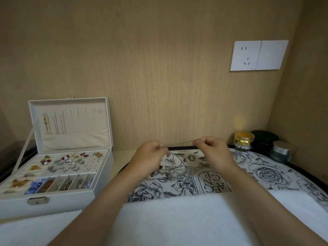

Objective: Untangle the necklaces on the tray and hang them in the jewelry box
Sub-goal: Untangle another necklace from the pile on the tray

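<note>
Pinched at both ends: thin chain (179,143), drawn taut between left hand (149,153) and right hand (211,150), fingers curled, nothing else gripped. Long axis laid left-right, above far rim of tray (182,148). Tangle of necklaces (170,174) seen on tray under hands. Jewelry box (71,197) placed well to left; lid hooks (85,111) judged nearer left hand.

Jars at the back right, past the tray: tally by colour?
Gold jar: 1
Dark jar: 1
Silver-lidded jar: 1
Total: 3
</note>
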`<state>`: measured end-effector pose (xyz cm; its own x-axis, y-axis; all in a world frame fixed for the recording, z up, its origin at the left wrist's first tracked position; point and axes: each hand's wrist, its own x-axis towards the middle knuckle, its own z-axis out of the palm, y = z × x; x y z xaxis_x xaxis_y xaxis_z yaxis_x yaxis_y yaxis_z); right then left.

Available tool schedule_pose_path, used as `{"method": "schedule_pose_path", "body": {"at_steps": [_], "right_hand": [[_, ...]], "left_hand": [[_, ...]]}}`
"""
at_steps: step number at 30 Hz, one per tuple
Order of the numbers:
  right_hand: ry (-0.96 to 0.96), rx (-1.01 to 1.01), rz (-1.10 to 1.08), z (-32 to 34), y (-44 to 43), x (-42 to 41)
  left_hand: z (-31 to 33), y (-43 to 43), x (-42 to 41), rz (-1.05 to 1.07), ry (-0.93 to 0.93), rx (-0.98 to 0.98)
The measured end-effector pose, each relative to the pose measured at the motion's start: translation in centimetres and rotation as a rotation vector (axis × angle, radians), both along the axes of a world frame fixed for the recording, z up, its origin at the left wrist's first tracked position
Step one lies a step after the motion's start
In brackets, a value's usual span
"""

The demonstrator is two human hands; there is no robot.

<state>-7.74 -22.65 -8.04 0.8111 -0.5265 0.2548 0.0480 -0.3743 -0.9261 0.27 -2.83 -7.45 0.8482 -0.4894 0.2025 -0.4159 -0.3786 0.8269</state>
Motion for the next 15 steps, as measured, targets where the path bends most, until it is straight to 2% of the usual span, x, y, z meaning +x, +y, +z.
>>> {"method": "schedule_pose_path", "body": {"at_steps": [3, 5, 6, 8, 10, 12, 13, 15], "right_hand": [[0.071, -0.182, 0.001, -0.5, 0.0, -0.1], [0.126, -0.223, 0.005, -0.7, 0.2, -0.1], [0.151, -0.247, -0.001, -0.7, 0.4, -0.1], [0.174, -0.219, -0.021, -0.8, 0.5, 0.1], [0.146, 0.002, -0.013, -0.9, 0.3, 0.4], [0.129, 0.177, 0.001, -0.7, 0.2, 0.4], [0.133, 0.214, 0.003, -0.7, 0.2, 0.4], [0.120, 0.268, -0.002, -0.8, 0.1, 0.4]], "left_hand": [[0.9, 0.2, 0.3, -0.153, 0.390, -0.450], [0.8, 0.2, 0.5, -0.211, 0.477, -0.629], [0.6, 0.1, 0.5, -0.198, 0.457, -0.622], [-0.1, -0.2, 0.5, -0.090, 0.359, -0.476], [-0.6, -0.7, 0.3, -0.022, 0.395, -0.453], [-0.7, -1.2, -0.1, -0.075, 0.523, -0.560], [-0.9, -1.5, 0.0, -0.097, 0.529, -0.576], [-1.6, -1.9, 0.2, -0.121, 0.434, -0.488]]}}
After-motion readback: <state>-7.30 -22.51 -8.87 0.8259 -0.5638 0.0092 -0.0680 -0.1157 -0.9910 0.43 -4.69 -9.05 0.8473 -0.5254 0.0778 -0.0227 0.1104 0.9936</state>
